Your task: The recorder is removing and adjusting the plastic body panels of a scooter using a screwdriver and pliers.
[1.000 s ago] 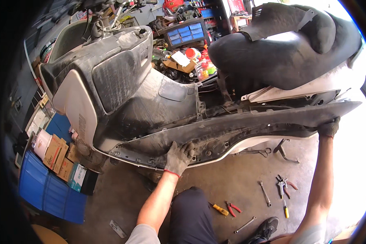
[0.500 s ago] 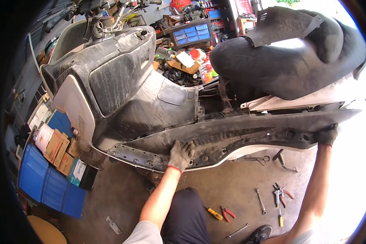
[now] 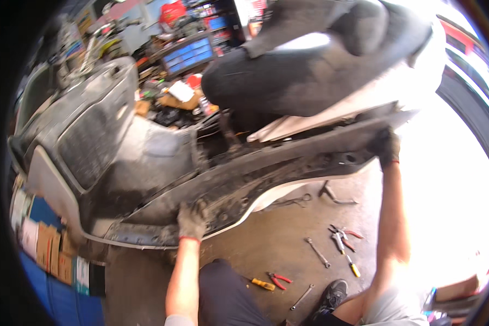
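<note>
A left hand in a grey knit work glove with a red cuff (image 3: 193,221) rests against the lower edge of a long, dark plastic side panel (image 3: 288,156), its grip too blurred to tell; a matching gloved right hand (image 3: 387,148) grasps the panel's right end. The panel lies along a dusty black-and-white scooter (image 3: 95,144), below its black seat (image 3: 280,81). Beyond stands a rack of blue plastic drawers (image 3: 188,56).

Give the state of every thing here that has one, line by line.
Left hand: gloved, touching the side panel
Right hand: gloved, gripping the panel's rear end
Side panel: dusty, under both hands
Scooter: partly stripped, inner parts exposed
Seat: on scooter, dark cover piece on top
Bright-red pliers: on floor, handles spread
Two wrenches: on floor, apart
</note>
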A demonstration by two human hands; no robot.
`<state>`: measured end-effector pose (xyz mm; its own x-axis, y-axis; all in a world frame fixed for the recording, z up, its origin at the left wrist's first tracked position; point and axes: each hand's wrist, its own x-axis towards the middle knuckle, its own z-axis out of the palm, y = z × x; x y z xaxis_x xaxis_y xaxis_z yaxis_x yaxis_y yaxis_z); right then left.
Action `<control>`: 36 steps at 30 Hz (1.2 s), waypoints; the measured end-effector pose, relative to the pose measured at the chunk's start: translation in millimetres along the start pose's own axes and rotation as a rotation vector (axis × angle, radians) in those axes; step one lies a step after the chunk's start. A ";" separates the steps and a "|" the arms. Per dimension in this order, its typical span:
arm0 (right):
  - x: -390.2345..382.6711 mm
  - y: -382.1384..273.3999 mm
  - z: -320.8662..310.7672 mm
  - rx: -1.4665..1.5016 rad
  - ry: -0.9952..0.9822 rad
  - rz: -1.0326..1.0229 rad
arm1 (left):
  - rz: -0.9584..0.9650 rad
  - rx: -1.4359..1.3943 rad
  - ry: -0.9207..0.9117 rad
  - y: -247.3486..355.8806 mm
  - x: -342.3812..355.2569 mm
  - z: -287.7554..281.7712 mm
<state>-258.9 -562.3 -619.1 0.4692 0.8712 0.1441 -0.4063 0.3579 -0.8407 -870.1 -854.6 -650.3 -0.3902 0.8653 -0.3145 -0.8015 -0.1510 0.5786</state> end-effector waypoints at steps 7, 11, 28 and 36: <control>-84.8 -75.0 47.5 0.044 -0.097 0.187 | 0.099 0.068 0.032 6.9 -7.5 -6.8; -86.5 -80.1 40.2 0.060 -0.102 0.127 | 0.065 0.072 0.066 4.6 -3.3 -5.9; -73.8 -71.2 31.9 -0.086 -0.144 0.058 | 0.079 0.091 0.047 -1.9 8.3 -8.9; -91.9 -74.4 61.5 -0.202 -0.135 0.070 | 0.084 0.079 0.121 5.1 -6.0 4.0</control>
<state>-320.0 -648.3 -537.7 0.3312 0.9333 0.1388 -0.2630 0.2326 -0.9363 -870.1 -858.6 -642.5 -0.5100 0.7868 -0.3475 -0.7270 -0.1784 0.6630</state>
